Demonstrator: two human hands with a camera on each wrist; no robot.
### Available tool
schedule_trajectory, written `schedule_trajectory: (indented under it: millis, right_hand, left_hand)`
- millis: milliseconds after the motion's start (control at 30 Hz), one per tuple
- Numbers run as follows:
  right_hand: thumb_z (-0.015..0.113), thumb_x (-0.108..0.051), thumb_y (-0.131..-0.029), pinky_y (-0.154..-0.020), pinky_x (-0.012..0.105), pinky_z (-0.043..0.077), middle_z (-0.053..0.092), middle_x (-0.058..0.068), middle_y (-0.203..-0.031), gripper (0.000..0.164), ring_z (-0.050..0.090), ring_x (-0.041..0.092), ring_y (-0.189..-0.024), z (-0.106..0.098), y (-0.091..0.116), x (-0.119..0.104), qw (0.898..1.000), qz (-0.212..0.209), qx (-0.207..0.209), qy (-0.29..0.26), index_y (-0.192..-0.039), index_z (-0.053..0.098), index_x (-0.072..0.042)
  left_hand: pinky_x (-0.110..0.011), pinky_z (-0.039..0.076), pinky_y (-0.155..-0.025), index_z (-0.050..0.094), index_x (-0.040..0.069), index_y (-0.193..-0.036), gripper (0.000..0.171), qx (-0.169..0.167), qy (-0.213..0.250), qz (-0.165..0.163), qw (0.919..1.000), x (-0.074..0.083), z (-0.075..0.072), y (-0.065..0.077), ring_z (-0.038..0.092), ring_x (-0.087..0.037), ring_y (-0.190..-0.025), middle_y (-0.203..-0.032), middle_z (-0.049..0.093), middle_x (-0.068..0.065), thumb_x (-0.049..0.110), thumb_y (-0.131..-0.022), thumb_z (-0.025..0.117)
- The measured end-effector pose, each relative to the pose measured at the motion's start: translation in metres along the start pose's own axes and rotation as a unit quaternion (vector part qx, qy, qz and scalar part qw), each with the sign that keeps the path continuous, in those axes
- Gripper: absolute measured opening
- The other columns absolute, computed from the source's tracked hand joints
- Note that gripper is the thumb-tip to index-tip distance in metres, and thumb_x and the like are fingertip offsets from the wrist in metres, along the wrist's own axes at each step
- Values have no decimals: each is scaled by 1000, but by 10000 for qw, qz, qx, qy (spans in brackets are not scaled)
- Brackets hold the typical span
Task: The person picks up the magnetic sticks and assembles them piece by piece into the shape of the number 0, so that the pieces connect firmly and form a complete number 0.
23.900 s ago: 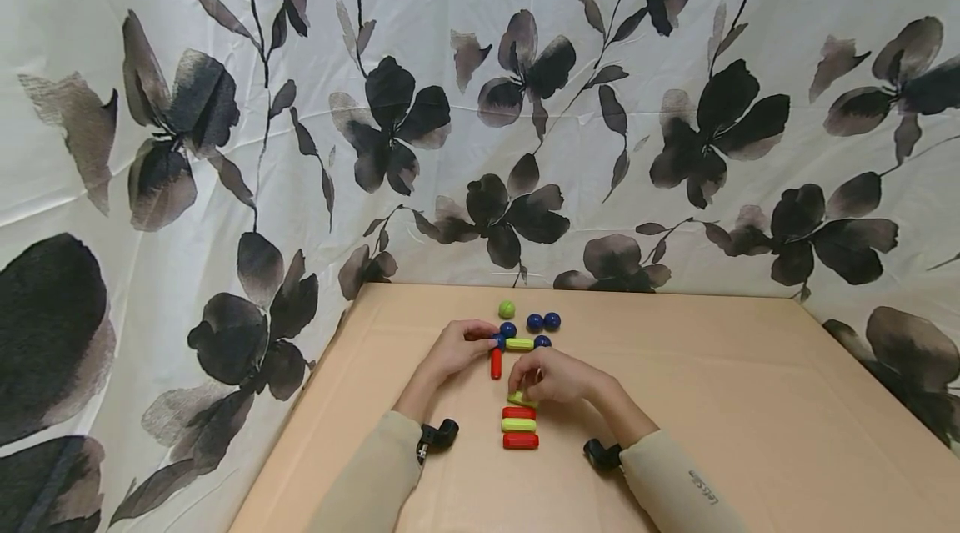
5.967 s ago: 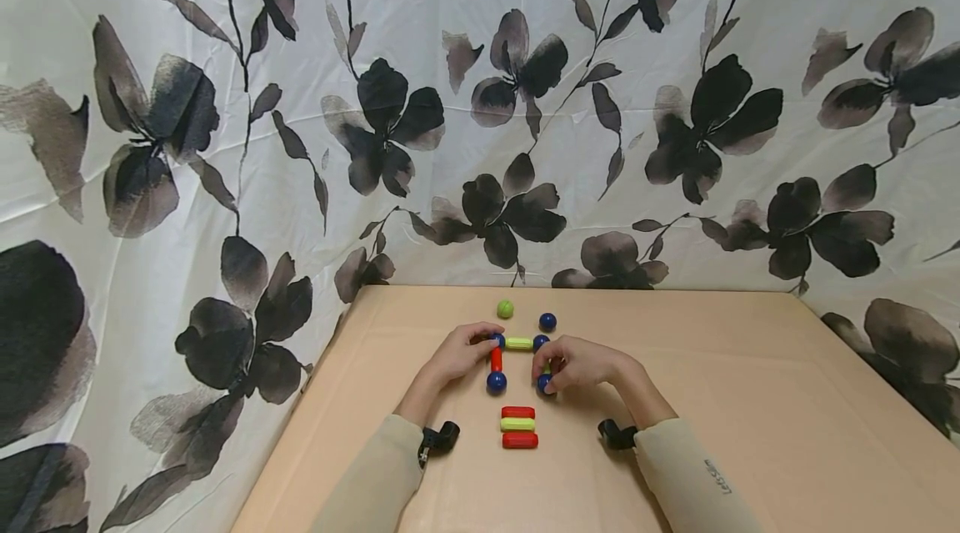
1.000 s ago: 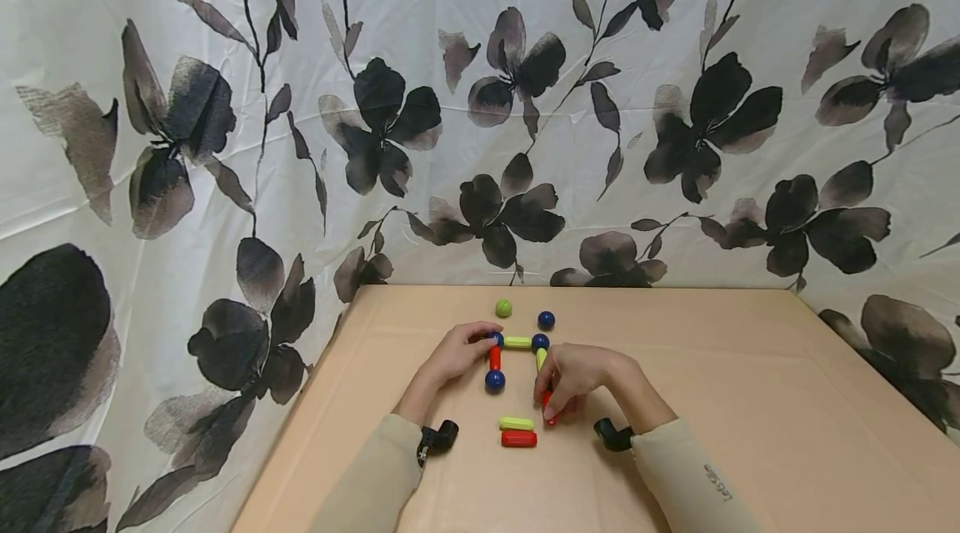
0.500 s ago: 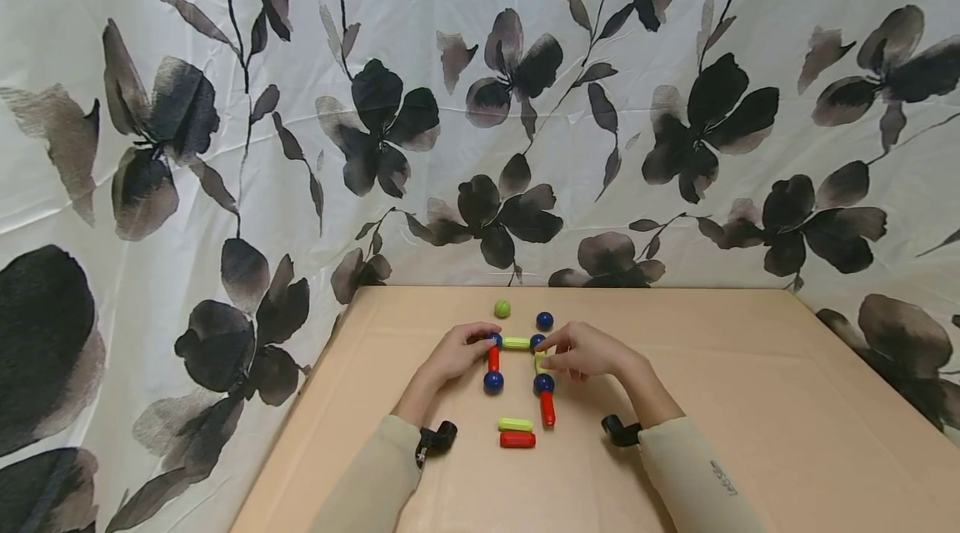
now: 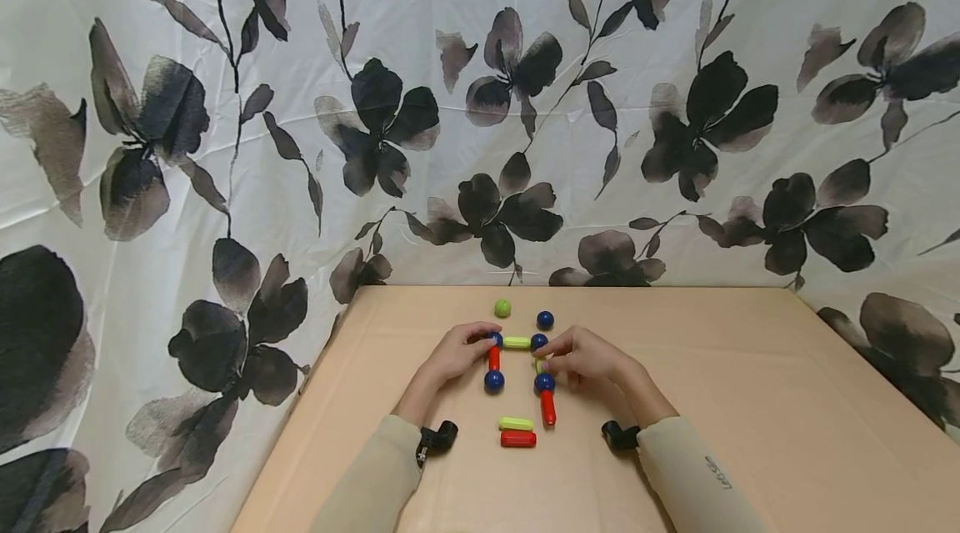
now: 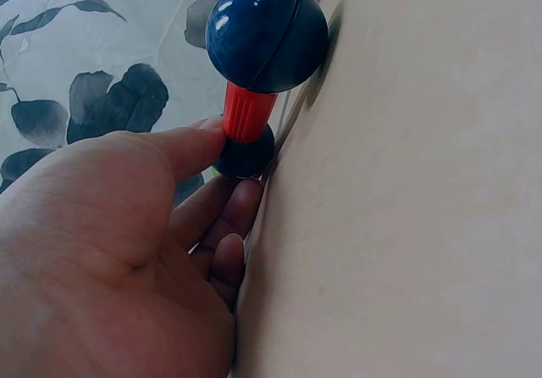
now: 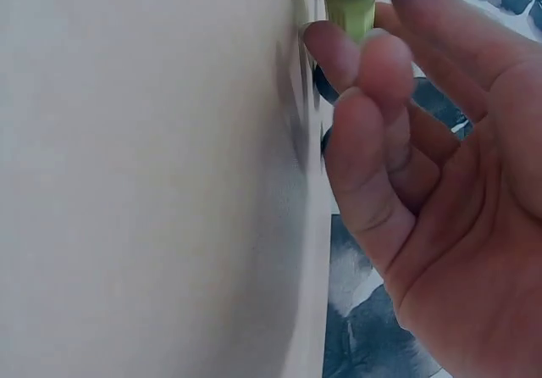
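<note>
Blue balls and short red and yellow-green rods form an open frame on the table. My left hand pinches the far-left blue ball, its thumb at the end of the left red rod. That rod ends in the near-left blue ball. A yellow-green rod spans to the far-right blue ball. My right hand pinches the right side's yellow-green rod, partly hidden by fingers. Nearer me, that side continues with a blue ball and a red rod.
A loose yellow-green rod and a red rod lie side by side at the front. Behind the frame are a green ball and a spare blue ball. Floral cloth hangs beyond the table's far edge.
Over the longer span, rods and balls were added to both sides. In the last second my right hand let go of the near red rod and moved away to the yellow-green rod. The left stayed.
</note>
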State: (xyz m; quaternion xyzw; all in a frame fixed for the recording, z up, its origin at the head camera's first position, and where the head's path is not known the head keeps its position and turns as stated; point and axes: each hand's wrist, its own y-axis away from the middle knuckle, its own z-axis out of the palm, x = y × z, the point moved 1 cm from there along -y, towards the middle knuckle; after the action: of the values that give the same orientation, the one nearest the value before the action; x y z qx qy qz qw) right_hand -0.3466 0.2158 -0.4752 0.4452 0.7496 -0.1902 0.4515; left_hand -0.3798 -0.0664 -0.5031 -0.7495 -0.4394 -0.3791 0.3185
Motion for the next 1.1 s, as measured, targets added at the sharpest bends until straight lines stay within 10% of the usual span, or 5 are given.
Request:
schedule_trajectory:
  millis: [1100]
  right_hand:
    - [74,-19,-97,-52,22,41,59,5,-72,29,51,16,-59,5,-8,12,9998,-83,128,-116,-124,77,-8]
  left_hand:
    - [-42,53,-96,72,16,-132,39,157,-40,309,9994,9,-11,7,62,-24,-114,-140,63,-2,30,-96,77]
